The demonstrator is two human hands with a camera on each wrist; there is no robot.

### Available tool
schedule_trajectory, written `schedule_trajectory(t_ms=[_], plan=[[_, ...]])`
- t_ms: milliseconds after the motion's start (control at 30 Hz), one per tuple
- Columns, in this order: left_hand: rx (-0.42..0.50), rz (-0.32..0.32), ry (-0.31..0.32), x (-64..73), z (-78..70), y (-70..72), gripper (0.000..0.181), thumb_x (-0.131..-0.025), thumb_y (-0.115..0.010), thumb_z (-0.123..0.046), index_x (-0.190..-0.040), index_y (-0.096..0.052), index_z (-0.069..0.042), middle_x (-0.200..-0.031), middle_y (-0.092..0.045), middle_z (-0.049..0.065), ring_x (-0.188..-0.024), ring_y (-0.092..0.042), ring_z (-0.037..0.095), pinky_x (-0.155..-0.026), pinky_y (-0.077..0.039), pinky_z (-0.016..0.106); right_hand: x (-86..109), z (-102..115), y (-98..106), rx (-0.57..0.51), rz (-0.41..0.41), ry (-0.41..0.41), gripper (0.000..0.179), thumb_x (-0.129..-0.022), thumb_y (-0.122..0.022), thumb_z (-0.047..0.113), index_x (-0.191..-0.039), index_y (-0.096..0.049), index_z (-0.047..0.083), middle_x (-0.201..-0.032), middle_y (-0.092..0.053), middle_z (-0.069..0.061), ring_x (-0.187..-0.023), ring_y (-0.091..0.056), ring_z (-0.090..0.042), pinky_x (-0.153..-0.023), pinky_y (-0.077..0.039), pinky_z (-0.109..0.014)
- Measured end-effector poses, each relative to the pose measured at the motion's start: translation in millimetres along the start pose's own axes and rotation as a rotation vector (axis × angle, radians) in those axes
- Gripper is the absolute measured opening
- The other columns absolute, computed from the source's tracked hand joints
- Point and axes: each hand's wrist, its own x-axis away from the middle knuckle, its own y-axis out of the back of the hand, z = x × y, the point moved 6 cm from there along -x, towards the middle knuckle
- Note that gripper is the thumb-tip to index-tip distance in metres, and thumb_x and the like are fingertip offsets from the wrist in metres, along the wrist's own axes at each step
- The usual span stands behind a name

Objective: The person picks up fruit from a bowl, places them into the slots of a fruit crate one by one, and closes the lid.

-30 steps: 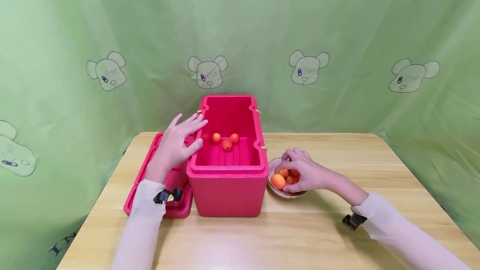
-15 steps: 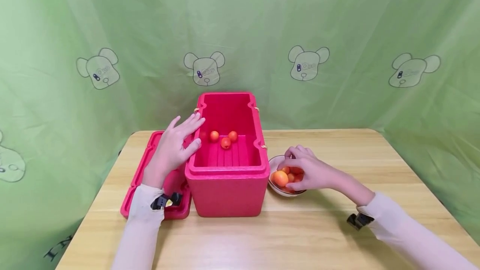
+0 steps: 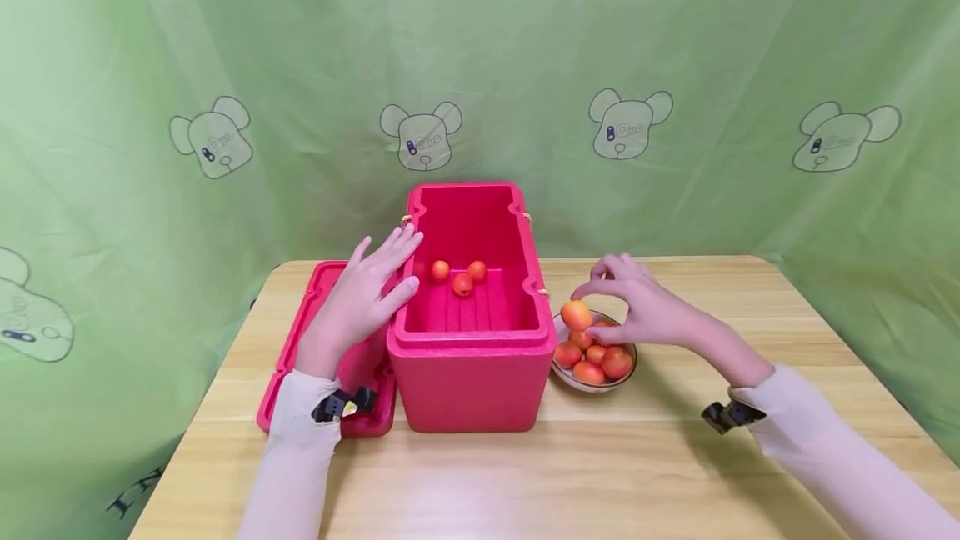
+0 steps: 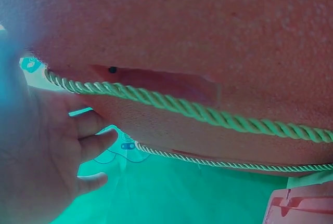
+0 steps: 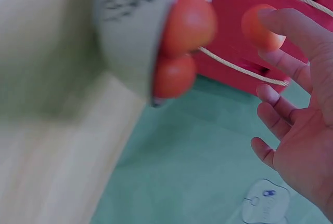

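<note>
My right hand pinches a small round orange-red fruit between thumb and forefinger, above the bowl; its other fingers are loosely bent in the right wrist view. Below it, the patterned white bowl holds several similar fruits. My left hand rests on the left rim of a tall red box, fingers spread and nearly straight. Inside that box, three fruits lie on the ribbed floor. Seen from the left wrist, a twisted rope runs along the box's side.
A red lid lies flat on the wooden table, left of the box and partly under my left arm. The bowl stands close to the box's right side. Behind the table hangs a green curtain with bear-head drawings.
My right hand has risen out of the bowl with one fruit pinched, uncovering more of the fruits there. The left hand stays on the box rim. The head view has shifted slightly.
</note>
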Motion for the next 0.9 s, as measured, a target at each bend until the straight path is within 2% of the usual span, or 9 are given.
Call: schedule_trajectory(t_ms=[167, 333, 667, 900], plan=[[0.014, 0.004, -0.006, -1.2, -1.0, -2.8, 0.069, -0.1, -0.054, -0.039, -0.161, -0.032, -0.015, -0.168, -0.031, 0.007, -0.159, -0.021, 0.026, -0.128, -0.006, 0.06, -10.8, 2.8, 28.4, 0.018, -0.083, 0.027, 0.044, -0.068, -0.092, 0.017, -0.11, -0.076, 0.019, -0.103, -0.056, -0.005, -0.098, -0.041, -0.019, -0.081, -0.026, -0.037], [0.017, -0.019, -0.007, -0.4, -0.1, -1.6, 0.068, -0.1, -0.054, -0.037, -0.16, -0.034, -0.013, -0.167, -0.033, 0.007, -0.158, -0.023, 0.027, -0.128, -0.007, 0.058, -21.9, 3.7, 52.4, 0.041, -0.132, 0.029, 0.046, -0.067, -0.092, 0.016, -0.109, -0.076, 0.019, -0.104, -0.056, -0.007, -0.099, -0.041, -0.021, -0.081, -0.027, -0.039], [0.018, -0.019, -0.012, 0.4, -0.9, -0.7, 0.068, -0.099, -0.055, -0.037, -0.159, -0.035, -0.012, -0.166, -0.035, 0.009, -0.157, -0.025, 0.027, -0.127, -0.009, 0.06, -53.4, 22.5, 100.3, 0.102, -0.123, 0.059, 0.044, -0.068, -0.092, 0.014, -0.109, -0.076, 0.013, -0.105, -0.054, -0.011, -0.097, -0.039, -0.023, -0.082, -0.027, -0.042], [0.008, -0.029, -0.012, -0.4, -1.7, 0.2, 0.067, -0.099, -0.055, -0.036, -0.159, -0.036, -0.012, -0.165, -0.036, 0.009, -0.157, -0.026, 0.028, -0.127, -0.01, 0.059, -96.9, 50.3, 123.3, 0.141, -0.094, 0.119, 0.041, -0.071, -0.09, 0.018, -0.11, -0.076, 0.015, -0.104, -0.052, -0.01, -0.096, -0.039, -0.023, -0.082, -0.027, -0.043]])
